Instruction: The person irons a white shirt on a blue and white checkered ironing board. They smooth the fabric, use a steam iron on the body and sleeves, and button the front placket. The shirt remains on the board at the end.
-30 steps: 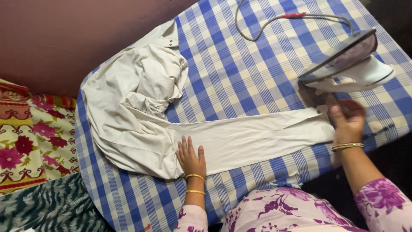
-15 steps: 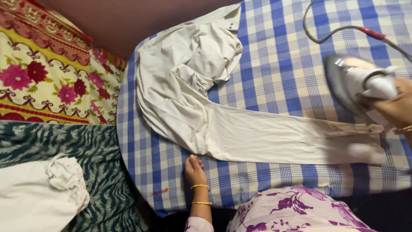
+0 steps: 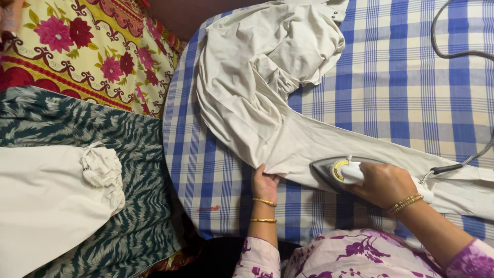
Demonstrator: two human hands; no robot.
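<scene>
A cream shirt (image 3: 257,87) lies on a blue and white checked cloth (image 3: 401,82), its body bunched at the upper left and one long sleeve stretched out to the right. My right hand (image 3: 383,183) grips the white handle of an electric iron (image 3: 337,172), which rests flat on the sleeve close to the shoulder. My left hand (image 3: 264,184) pinches the lower edge of the shirt just left of the iron's tip. Both wrists carry gold bangles.
The iron's grey cord (image 3: 453,51) loops across the cloth at the upper right. To the left lie a floral yellow and red cover (image 3: 87,46), a dark green patterned fabric (image 3: 139,195) and a folded cream garment (image 3: 46,201).
My right hand has carried the iron from the right end of the sleeve down onto the sleeve near the shoulder. My left hand moved up from the checked cloth and gripped the shirt's edge.
</scene>
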